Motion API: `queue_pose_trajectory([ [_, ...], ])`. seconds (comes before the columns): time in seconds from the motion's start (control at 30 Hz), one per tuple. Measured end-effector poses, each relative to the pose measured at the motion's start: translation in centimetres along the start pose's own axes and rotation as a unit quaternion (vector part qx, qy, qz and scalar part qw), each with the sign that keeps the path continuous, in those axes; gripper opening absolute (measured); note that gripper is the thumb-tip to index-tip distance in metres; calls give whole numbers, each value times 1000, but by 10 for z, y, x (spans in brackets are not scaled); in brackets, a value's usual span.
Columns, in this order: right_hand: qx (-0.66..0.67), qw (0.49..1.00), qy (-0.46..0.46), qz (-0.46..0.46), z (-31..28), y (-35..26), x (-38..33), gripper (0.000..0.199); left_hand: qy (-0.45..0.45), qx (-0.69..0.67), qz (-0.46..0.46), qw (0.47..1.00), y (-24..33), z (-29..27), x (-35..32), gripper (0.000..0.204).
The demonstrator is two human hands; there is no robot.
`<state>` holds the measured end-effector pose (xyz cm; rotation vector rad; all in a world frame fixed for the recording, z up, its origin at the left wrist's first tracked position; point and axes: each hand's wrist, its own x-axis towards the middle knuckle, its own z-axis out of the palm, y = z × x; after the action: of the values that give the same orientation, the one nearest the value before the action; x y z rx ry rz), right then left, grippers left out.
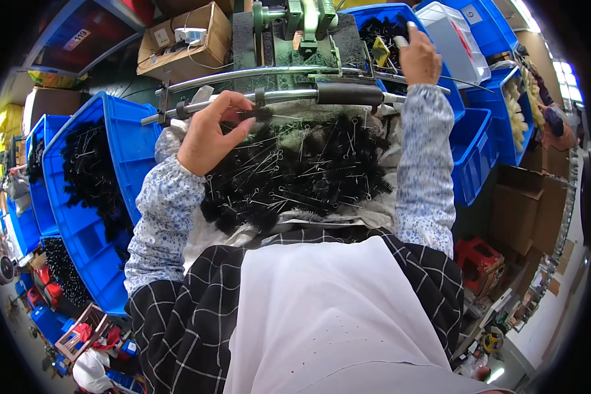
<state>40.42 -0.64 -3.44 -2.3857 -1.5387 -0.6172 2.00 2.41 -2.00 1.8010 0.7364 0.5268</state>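
Note:
My left hand [215, 130] pinches a small black bristle brush [257, 117] with a thin wire stem, just in front of the metal rail [285, 96]. Below it, a pile of similar black brushes with looped wire ends [308, 167] lies on a pale cloth [200, 243] across my lap. My right hand [421, 58] is over the blue bin [445, 72] at the far right, beside a yellow piece [380, 51]. White coverings sit on its thumb and forefinger tips, which are apart with nothing visible between them. Black brushes [379, 29] lie in that bin.
A green machine [308, 29] stands straight ahead behind the rail, which carries a black sleeve [349, 94]. An open cardboard box [184, 43] is at its left. Blue crates [128, 157] with black brushes stand at my left; another blue bin [473, 154] stands at my right.

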Motion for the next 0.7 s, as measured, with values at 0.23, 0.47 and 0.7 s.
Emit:
queue_pose_trajectory([
  [0.23,515,783,-336,-93,-78,-135,-93,29,50,-51,59,996,9,32,11,27],
  [0.47,80,995,-23,-58,21,-67,-29,19,-136,414,-89,895,-37,-11,-36,37],
  [0.7,88,992,-46,-74,45,-57,-20,23,-179,470,-67,862,-55,-2,-46,31],
])
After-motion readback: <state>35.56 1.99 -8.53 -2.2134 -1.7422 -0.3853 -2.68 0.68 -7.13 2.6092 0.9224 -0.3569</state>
